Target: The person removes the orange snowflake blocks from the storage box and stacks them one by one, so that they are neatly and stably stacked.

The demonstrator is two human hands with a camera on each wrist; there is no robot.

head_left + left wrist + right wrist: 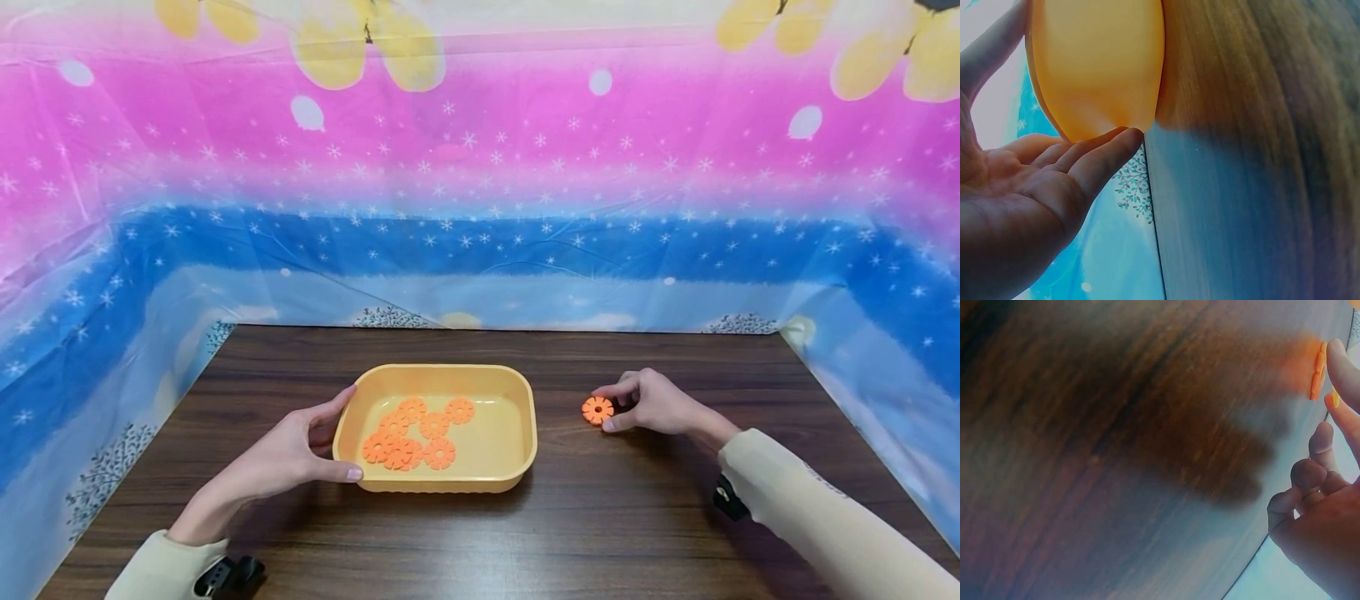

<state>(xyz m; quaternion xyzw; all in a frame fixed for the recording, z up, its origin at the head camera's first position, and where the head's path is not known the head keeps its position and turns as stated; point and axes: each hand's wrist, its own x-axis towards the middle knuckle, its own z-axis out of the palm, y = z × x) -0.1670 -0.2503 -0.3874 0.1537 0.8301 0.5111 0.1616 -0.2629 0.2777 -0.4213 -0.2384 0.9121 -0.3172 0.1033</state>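
A shallow yellow plastic tray [491, 442] stands on the table, with several orange notched discs [438, 452] lying in its left half, some overlapping. At its left end my left hand [288, 454] grips the tray, thumb at the front corner and fingers towards the back. The left wrist view shows those fingers [1107, 159] against the tray's outer wall [1100, 69]. To the right of the tray, my right hand [656, 402] pinches an orange notched disc [588, 410] between thumb and fingers. From the right wrist, that disc [1318, 372] appears edge-on above the tabletop.
Dark wood-grain tabletop [420, 550] spreads around the tray. A patterned pink and blue cloth [480, 242] hangs along the back and both sides of the table. Dark bands with devices [228, 577] sit at both wrists.
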